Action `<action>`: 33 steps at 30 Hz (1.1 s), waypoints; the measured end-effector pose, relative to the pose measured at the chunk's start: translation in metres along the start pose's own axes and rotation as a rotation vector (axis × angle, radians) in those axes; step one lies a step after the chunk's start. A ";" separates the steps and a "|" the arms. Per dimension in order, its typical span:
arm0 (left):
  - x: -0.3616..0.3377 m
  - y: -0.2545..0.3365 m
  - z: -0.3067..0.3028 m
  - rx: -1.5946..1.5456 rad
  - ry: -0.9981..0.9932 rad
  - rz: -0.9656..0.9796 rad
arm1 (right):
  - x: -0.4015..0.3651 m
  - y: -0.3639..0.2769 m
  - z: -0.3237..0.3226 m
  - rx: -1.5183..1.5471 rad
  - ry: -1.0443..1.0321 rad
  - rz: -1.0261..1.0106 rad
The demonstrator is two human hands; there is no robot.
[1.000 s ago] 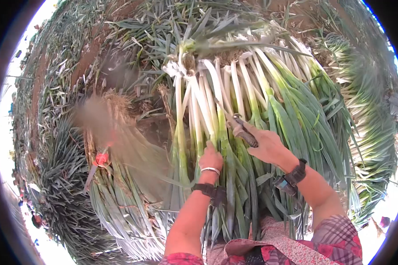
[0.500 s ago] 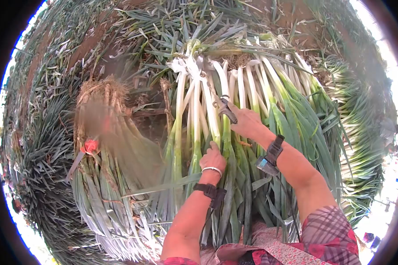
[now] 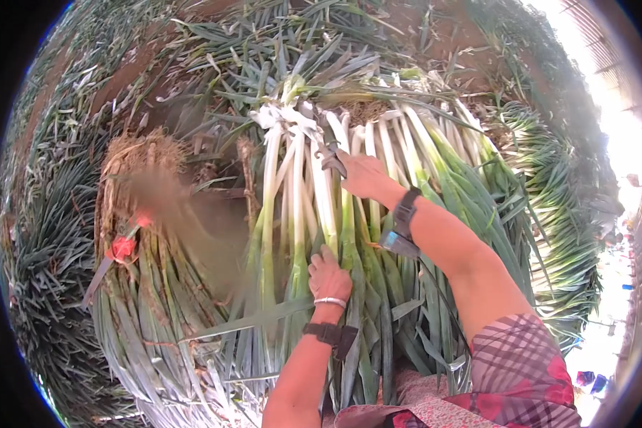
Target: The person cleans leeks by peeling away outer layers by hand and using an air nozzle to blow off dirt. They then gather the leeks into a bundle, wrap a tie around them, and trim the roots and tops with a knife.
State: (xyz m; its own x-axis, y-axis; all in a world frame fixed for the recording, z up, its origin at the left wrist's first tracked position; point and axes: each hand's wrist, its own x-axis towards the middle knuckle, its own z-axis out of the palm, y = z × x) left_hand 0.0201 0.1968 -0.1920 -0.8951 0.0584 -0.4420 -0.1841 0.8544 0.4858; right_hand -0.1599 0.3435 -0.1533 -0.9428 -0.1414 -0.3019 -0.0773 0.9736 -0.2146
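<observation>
Several long-stemmed green onions (image 3: 321, 192) lie side by side in front of me, white ends pointing away and green leaves toward me. My left hand (image 3: 329, 278) is curled around one stalk where white turns green, a white bracelet at its wrist. Farther up the same group, my right hand (image 3: 367, 176) grips a small dark metal tool (image 3: 333, 161), which lies against the white stems. Its exact kind is too small to tell. Pale peeled skins (image 3: 282, 115) sit at the far ends of the stalks.
On the left lies a bundle of unpeeled onions (image 3: 157, 278) with brown roots and a red tie (image 3: 123, 248). A long row of onions (image 3: 549, 214) runs along the right. Loose leaves (image 3: 299, 43) cover the ground ahead. A blurred smudge hides part of the left bundle.
My right hand and the tool have moved up along the white stems, away from me. The left hand stays on its stalk. The whole view has shifted slightly.
</observation>
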 end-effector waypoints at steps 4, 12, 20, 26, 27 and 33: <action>-0.011 0.004 -0.005 -0.084 -0.031 -0.087 | 0.008 0.013 -0.005 -0.028 0.226 0.091; -0.008 0.005 0.002 -0.187 -0.103 -0.081 | -0.073 0.001 -0.042 0.090 -0.201 -0.010; -0.008 0.001 0.010 -0.104 -0.023 -0.048 | -0.157 0.017 -0.068 0.252 -0.157 0.250; -0.009 -0.001 0.014 -0.109 0.016 -0.030 | -0.254 0.046 -0.077 0.191 0.078 0.471; -0.008 0.000 0.013 -0.106 0.019 -0.039 | -0.265 0.045 -0.080 0.210 0.020 0.425; -0.005 0.003 0.014 -0.162 -0.015 -0.036 | -0.258 0.024 -0.092 0.205 -0.015 0.519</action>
State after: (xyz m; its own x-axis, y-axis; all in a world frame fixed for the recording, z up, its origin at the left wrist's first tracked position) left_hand 0.0298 0.2062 -0.1984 -0.8809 0.0380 -0.4717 -0.2802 0.7615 0.5845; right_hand 0.0521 0.4203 0.0049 -0.8356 0.3433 -0.4288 0.4617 0.8619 -0.2098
